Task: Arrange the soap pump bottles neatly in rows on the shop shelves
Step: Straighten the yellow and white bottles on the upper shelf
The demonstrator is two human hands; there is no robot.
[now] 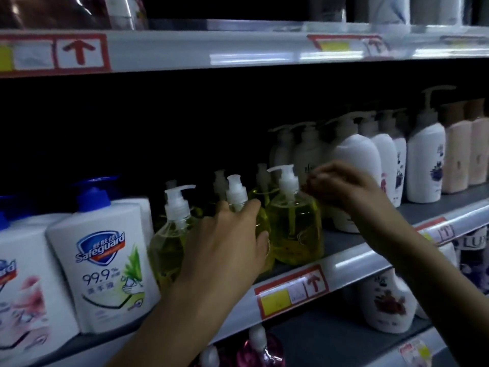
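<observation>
Overall light: dim; the back of the shelf bay (158,123) drops to near black before you.
Source: from the front; bottle fronts are lit, rear rows sink into shadow.
Glare: white streaks on the upper shelf rail (248,58) and lower shelf rail (354,262).
Glow: the yellow soap bottles (296,234) shine through, brightest colour here.
Blur: your right hand (341,186) smears; your left hand (227,242), gripping the middle yellow bottle (262,221), is soft-edged.
Focus: the Safeguard bottle (105,260) label reads; white bottles (423,165) at right go soft.
Edges: shelf lines tilt and bow.
</observation>
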